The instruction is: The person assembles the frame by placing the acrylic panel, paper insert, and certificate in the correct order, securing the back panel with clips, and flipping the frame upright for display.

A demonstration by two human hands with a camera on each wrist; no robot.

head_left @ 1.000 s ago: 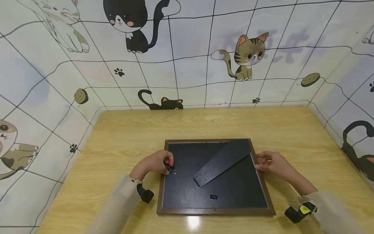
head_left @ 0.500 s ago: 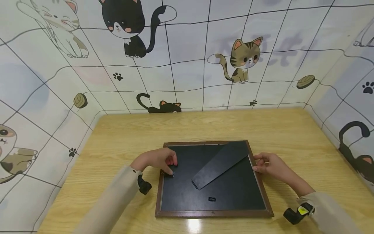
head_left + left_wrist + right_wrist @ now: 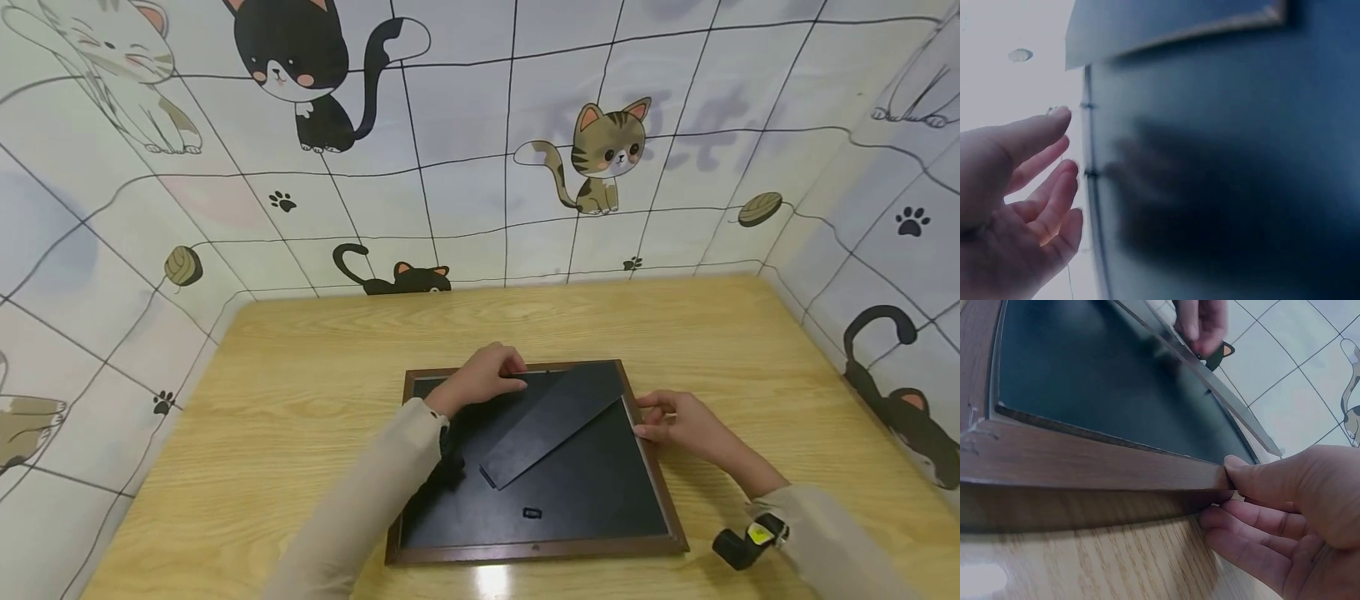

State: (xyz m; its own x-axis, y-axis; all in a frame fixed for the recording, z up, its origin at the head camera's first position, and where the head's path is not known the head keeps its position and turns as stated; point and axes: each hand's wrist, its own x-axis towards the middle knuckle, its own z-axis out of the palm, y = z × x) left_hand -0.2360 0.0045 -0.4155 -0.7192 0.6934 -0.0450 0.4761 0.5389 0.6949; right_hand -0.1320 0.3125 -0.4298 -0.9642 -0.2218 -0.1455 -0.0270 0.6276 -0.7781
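A brown-edged picture frame [image 3: 577,548] lies back up on the table, its black backing board [image 3: 592,492] showing. Slanting across the board is a flat black stand leg [image 3: 555,429], its wide end at the far right corner. My right hand [image 3: 682,425] pinches the frame's right side, thumb on the rim and fingers below it, as the right wrist view shows. Over the far edge hovers my left hand [image 3: 483,379], fingers loosely bent and holding nothing. Small dark tabs [image 3: 1090,174] stick out along that edge in the left wrist view. My left forearm hides the board's left part.
A small black fitting [image 3: 532,513] sits near the board's front edge. The wooden table [image 3: 315,350] reaches back to a cat-patterned wall covering [image 3: 465,192], which also rises at both sides. Black wrist cameras hang under both wrists.
My left hand has left the frame's left side, where it was pressing at a small tab, and moved right and away to the far edge. My right hand keeps its grip.
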